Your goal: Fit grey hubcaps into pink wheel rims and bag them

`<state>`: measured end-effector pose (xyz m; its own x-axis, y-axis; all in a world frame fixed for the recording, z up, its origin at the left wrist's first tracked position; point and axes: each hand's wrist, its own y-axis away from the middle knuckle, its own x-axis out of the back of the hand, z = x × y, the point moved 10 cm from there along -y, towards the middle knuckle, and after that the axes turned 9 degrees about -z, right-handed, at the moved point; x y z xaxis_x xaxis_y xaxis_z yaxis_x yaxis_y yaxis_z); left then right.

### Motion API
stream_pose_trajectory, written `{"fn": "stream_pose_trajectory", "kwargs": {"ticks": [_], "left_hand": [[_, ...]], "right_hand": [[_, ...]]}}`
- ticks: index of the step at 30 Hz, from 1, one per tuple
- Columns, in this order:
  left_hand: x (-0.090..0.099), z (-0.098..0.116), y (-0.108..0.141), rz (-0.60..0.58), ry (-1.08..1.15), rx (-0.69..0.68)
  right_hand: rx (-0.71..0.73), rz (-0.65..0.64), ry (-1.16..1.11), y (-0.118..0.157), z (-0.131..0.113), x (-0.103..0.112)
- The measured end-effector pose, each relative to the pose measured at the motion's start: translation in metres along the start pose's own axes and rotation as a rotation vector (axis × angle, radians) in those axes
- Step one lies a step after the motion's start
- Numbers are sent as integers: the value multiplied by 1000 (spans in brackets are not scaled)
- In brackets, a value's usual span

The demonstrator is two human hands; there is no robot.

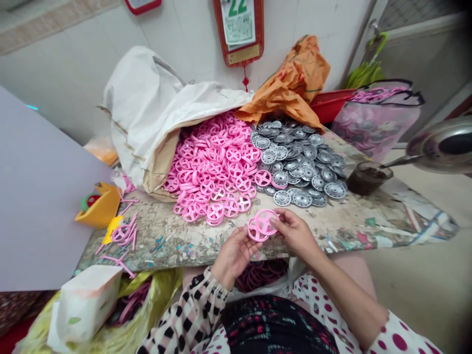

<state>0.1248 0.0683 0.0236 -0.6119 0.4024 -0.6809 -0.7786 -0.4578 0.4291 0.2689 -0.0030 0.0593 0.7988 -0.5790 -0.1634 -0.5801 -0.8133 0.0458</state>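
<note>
Near the table's front edge, my left hand [237, 251] has its fingers curled under one pink wheel-shaped ring [254, 234], holding it at its left side. My right hand [295, 231] pinches a second pink ring [266, 222] between thumb and fingers; this one partly overlaps the first. Behind them a large heap of pink rings [221, 157] spills from a white sack [143, 113]. To its right lies a pile of grey discs [302, 164], beside an orange cloth sack [295, 83]. One pink ring [263, 178] rests between the two heaps.
A dark glass jar [368, 178] stands at the table's right. Pink scraps [125, 233] and a yellow container [99, 206] lie at the left. An open bag [167, 290] with pink pieces is below the table edge. A metal object [442, 145] juts in from the right.
</note>
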Motion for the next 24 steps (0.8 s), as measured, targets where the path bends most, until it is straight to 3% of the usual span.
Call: {"fn": "stream_pose_trajectory", "kwargs": {"ticks": [5,9,15,20,24], "left_hand": [[7,0,-1,23,7,3],[12,2,-3,21,43,-21],[21,8,0,66,66,-49],[24,6,2,66,73,-45],[22,7,2,49,103,-41]], "right_hand": [[9,161,107,-5,0,41],[-50,59,426,-13,19,34],[142,196,1180,-35,-24,29],[41,23,1638,-62,-22,15],[142,-78,1747,-60,-20,6]]}}
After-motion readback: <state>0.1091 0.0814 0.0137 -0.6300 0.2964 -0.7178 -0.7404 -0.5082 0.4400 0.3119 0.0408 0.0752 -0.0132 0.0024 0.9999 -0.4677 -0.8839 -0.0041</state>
